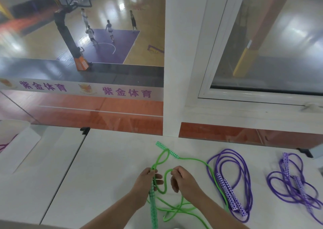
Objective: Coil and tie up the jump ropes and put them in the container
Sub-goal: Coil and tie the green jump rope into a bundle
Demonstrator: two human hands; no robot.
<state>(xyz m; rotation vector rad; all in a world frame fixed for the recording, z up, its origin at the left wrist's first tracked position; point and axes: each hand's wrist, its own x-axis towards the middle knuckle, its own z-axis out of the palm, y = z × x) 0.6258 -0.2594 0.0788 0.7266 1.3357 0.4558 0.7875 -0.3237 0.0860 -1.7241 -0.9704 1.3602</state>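
Note:
A green jump rope (176, 209) lies loose on the white table (108, 167). One patterned green handle (167, 149) rests at the far side. My left hand (146, 181) grips the other green handle (153, 209) together with a loop of the cord. My right hand (181, 178) pinches a bend of the green cord between thumb and forefinger. To the right lie two purple jump ropes, one (232, 181) loosely coiled with its patterned handles side by side, the other (295, 181) in a tangle near the right edge. A white container (15, 141) stands at the far left with purple rope inside.
The table abuts a glass wall and a white window frame (173, 63). Black clips (84, 130) sit on the table's far edge. Below the glass is a basketball court with several people. A seam (66, 174) splits the table at the left.

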